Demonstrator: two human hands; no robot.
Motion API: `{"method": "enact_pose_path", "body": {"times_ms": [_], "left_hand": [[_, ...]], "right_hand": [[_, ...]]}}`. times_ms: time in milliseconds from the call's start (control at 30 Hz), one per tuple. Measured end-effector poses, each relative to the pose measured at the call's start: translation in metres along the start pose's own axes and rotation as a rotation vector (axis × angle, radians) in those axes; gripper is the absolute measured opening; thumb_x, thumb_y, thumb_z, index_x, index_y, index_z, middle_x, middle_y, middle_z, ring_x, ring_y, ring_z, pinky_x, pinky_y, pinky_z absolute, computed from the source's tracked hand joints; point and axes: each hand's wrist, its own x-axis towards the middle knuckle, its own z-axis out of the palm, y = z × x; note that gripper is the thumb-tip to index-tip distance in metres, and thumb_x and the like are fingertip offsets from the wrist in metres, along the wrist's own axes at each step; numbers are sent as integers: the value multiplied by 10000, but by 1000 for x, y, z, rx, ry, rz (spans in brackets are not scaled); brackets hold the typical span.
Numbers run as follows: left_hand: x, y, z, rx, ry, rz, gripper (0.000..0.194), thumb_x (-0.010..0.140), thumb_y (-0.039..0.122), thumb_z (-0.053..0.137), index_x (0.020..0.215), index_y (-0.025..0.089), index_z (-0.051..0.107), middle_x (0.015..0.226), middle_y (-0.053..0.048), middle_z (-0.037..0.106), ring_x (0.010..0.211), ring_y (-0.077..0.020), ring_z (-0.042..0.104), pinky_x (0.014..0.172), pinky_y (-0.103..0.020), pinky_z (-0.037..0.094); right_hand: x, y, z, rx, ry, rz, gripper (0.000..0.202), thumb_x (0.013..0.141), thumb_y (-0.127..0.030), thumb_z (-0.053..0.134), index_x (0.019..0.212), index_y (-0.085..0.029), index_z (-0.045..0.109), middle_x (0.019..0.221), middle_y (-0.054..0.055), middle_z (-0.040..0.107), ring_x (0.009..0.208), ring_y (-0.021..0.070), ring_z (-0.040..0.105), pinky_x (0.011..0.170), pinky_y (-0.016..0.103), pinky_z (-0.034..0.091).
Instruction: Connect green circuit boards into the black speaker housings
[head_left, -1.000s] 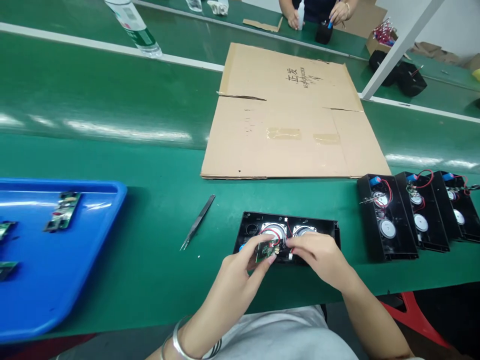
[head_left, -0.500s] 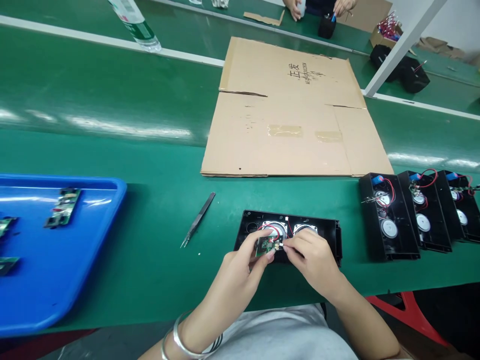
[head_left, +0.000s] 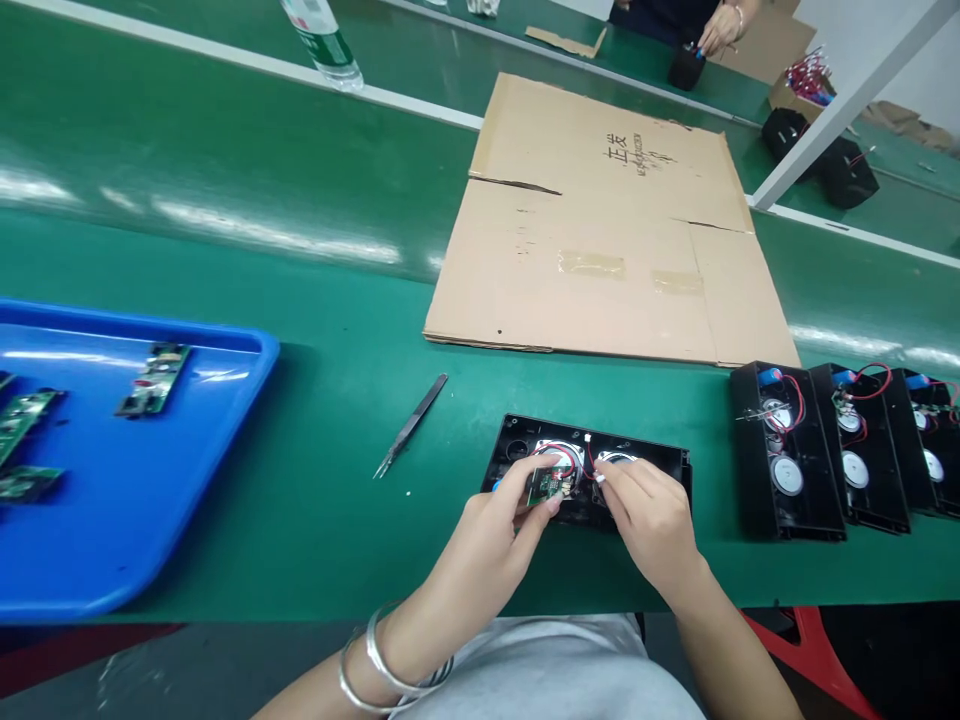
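Note:
A black speaker housing [head_left: 517, 432] with two round speakers lies on the green table in front of me. Over its left part my left hand [head_left: 499, 530] holds a small green circuit board [head_left: 545, 484] between thumb and fingers. Just right of the board, my right hand [head_left: 649, 505] pinches a small white connector [head_left: 599, 478] on a wire. The connector and board are apart. Red wires [head_left: 576, 457] run over the speakers. A pair of tweezers [head_left: 412, 425] lies left of the housing.
A blue tray [head_left: 225, 450] with several circuit boards is at left. Flattened cardboard [head_left: 615, 290] lies beyond the housing. Three more black housings [head_left: 821, 510] stand at right. At the back are a plastic bottle [head_left: 326, 45], a metal post [head_left: 847, 110] and another person's hand [head_left: 721, 30].
My right hand has moved right, away from the board, with the white connector in its fingers. The camera view has shifted slightly. One of the other person's hands has gone out of sight.

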Motion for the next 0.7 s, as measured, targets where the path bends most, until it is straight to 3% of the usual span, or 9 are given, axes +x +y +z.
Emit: {"method": "enact_pose_path", "body": {"times_ms": [133,300,400,567,700], "left_hand": [[1,-4,3,131,72,95,270,847,258,435,1096,210,526,643,26,694,507,-157,650,487,-232,495],[2,-3,4,146,89,172,257,846,187,417,1081,211,519,872,-12,730,685,-158,694,601,-232,525],[2,-3,3,133,81,165,256,846,209,419,1082,223,518,889,-14,730,707,-166,699,585,-228,527],[3,-3,3,93,87,151,263,847,207,421,1094,226,509,865,-1,735,648,-151,697,567,-219,525],[2,-3,4,112,105,177,265,846,181,427,1096,226,504,943,-6,728,749,-159,701,604,-225,535]], "right_hand": [[0,0,-2,-46,-166,22,259,914,-105,368,969,-79,619,733,80,625,671,174,553,600,285,465],[5,-4,-10,-12,-414,-15,317,906,-74,310,1071,-51,580,846,113,621,764,215,565,642,338,498],[6,-1,-8,81,-385,-5,306,927,-126,322,1105,-70,563,817,94,632,734,198,585,635,317,508],[2,5,0,245,-138,179,249,940,-189,354,992,-125,589,715,40,639,573,122,586,561,228,502],[2,3,-6,211,-315,65,312,932,-115,290,1105,-108,550,900,94,644,801,168,601,695,284,511]]}}
